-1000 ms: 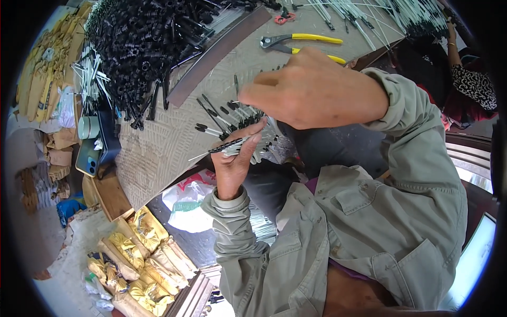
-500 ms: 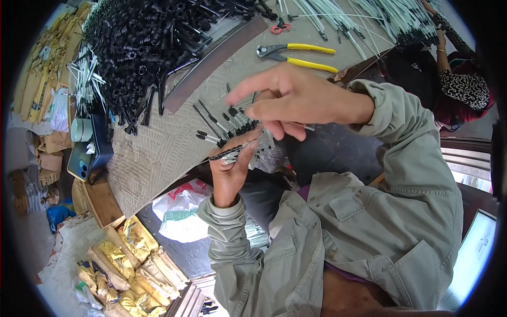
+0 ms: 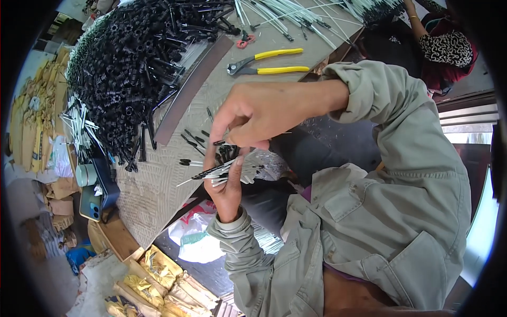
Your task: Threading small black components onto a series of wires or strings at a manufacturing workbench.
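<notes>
My left hand [image 3: 226, 194] is closed around a bundle of thin white rods with black tips [image 3: 214, 173], the rods fanning out on both sides of the thumb. Just above it, my right hand [image 3: 264, 112] is curled in a pinch, index finger and thumb coming together at a small black piece [image 3: 219, 142]. What the other right fingers do is mostly hidden behind the hand. Beside the hands, several short black-tipped pieces [image 3: 193, 138] lie on the patterned table top [image 3: 141, 198]. More black tips show between the two hands.
A big heap of black plastic parts [image 3: 129, 68] covers the far left, edged by a brown strip [image 3: 193, 87]. Yellow-handled pliers [image 3: 277, 62] and a red-handled tool [image 3: 244, 40] lie beyond my right hand. White rods [image 3: 290, 21] spread at the back; another person's arm [image 3: 417, 24] is far right.
My right hand has moved left and down toward the bundle, its fingers going from spread to pinched on a small black piece. My left hand keeps its hold. The whole view has shifted.
</notes>
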Demonstrator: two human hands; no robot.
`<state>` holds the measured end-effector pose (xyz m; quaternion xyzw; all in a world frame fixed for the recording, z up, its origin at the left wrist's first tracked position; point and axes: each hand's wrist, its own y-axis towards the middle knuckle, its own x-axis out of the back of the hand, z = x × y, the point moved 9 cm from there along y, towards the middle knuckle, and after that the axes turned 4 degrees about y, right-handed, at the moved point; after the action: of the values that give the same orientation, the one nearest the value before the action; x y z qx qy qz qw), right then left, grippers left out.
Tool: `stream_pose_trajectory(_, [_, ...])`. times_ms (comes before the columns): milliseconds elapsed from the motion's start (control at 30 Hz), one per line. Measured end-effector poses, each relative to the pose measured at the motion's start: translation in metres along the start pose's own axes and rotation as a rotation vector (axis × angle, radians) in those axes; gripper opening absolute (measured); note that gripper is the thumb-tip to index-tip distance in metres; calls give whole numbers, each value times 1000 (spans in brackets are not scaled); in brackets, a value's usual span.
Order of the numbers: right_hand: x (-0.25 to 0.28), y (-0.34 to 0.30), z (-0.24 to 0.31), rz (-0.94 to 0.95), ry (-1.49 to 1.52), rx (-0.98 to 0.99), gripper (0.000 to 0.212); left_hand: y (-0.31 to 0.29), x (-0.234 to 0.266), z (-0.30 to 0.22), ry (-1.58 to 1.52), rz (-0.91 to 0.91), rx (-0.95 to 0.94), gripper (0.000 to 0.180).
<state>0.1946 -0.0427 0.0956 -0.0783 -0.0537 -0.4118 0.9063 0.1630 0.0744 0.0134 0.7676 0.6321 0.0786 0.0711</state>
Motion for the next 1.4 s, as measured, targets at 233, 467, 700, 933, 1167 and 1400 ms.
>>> stream_pose_trajectory(233, [4,-3,5,-39,-113,17,18,2,-6,-5,26,48,26,48])
stream_pose_trajectory(467, [5,2,13,-54,-213,20,10,0,-6,1,16,74,13,52])
stream_pose_trajectory(700, [0,10,23,-95,-524,155,11,1,-6,2,114,109,-85,48])
stream_pose_trajectory(933, [7,4,17,-254,-390,190,11,2,-8,6,-3,76,11,46])
stream_pose_trajectory(1167, [8,6,15,-342,-561,328,12,-2,1,7,-196,-33,47,36])
stream_pose_trajectory(1400, [6,4,15,-344,-580,356,13,0,2,2,-236,-13,100,18])
